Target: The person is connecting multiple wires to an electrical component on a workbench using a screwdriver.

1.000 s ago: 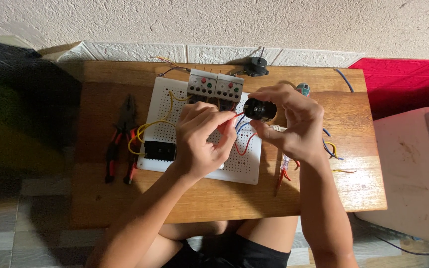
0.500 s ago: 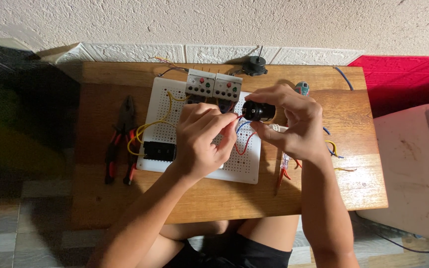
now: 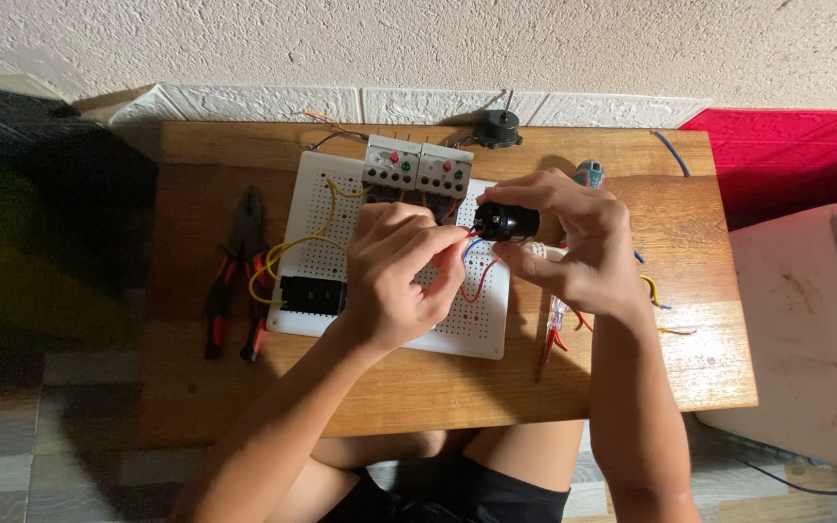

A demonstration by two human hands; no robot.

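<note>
Hands (image 3: 583,247) grip black motor (image 3: 508,222), prob

Your table (image 3: 418,387) stands against the wall (image 3: 418,48). Board (image 3: 322,252) lies on it, left of centre; two relays (image 3: 417,167) sit at its far edge, a block (image 3: 310,293) at its left. Pliers (image 3: 234,271) lie left of the board. Your hands meet over its right half, motor (image 3: 508,222) between them. Fan (image 3: 496,128) at the wall.

Head camera, steeply down, close overhead.
</note>
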